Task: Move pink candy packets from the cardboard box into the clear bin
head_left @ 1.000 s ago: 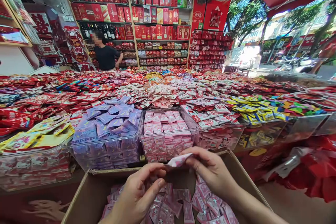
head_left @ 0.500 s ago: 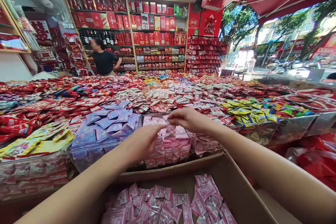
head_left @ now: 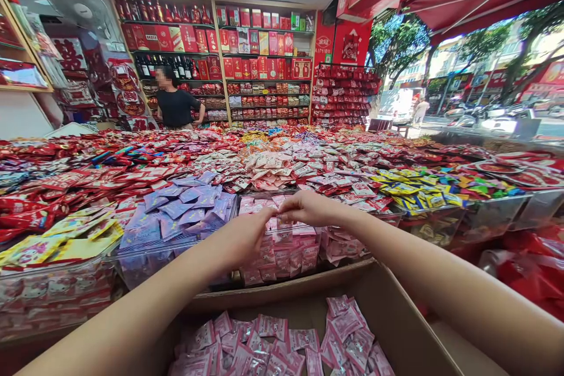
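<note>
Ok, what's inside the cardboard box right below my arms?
The cardboard box holds loose pink sachets scattered over its floor. Its near end runs off the picture's bottom edge, so what lies there cannot be seen.

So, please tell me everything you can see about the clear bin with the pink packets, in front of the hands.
The clear bin looks like transparent plastic with thin straight walls. It is filled nearly to the rim with small pink packets, stacked in loose rows. It stands at the front edge of the candy display, between a bin of purple packets and another bin of pink packets on its other side, just behind the cardboard box. The left hand and the right hand meet over its top.
</note>
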